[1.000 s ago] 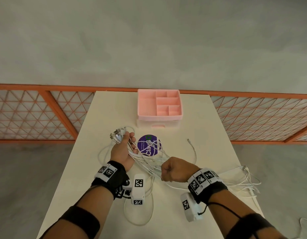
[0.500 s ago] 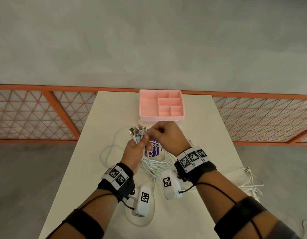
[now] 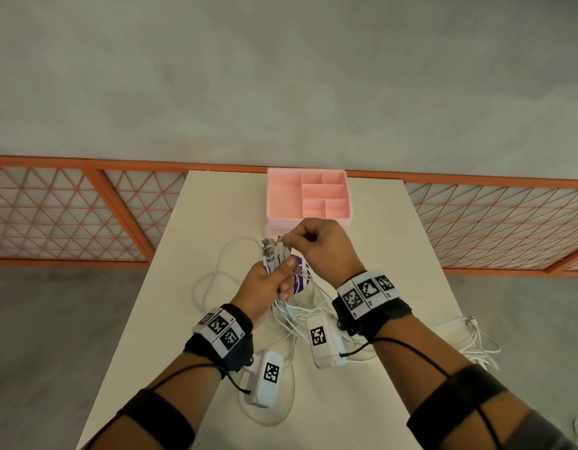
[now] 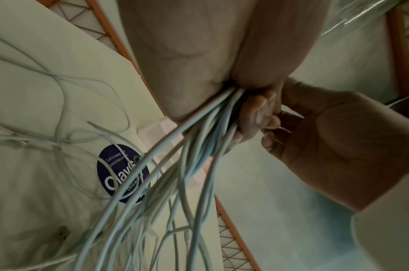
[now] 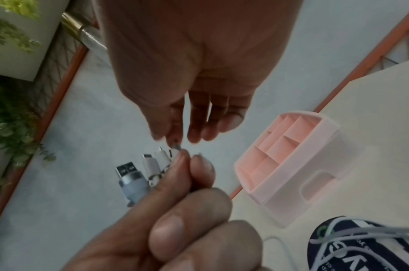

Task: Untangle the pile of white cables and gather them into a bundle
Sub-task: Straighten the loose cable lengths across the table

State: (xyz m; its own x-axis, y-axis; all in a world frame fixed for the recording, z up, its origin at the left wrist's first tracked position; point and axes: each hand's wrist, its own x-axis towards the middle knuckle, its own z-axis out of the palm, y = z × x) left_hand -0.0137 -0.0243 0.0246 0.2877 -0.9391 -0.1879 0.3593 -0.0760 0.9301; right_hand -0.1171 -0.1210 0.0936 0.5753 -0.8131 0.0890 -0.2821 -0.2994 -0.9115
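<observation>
While the left hand (image 3: 269,284) grips a bunch of white cables (image 3: 291,315) just below their plugs (image 3: 274,250), fingers curled round them above the surface (image 3: 216,216), the right hand (image 3: 320,246) pinches the tip of one plug at the top of the bunch with thumb and forefinger. Loose lengths trail down from the fist toward 6 o'clock and loop over the surface, crossing a round dark sticker (image 4: 123,173). More cable (image 3: 476,342) lies at 4 o'clock near the surface's edge. At 12 o'clock, just beyond the hands, sits a pink divided tray (image 3: 308,198).
</observation>
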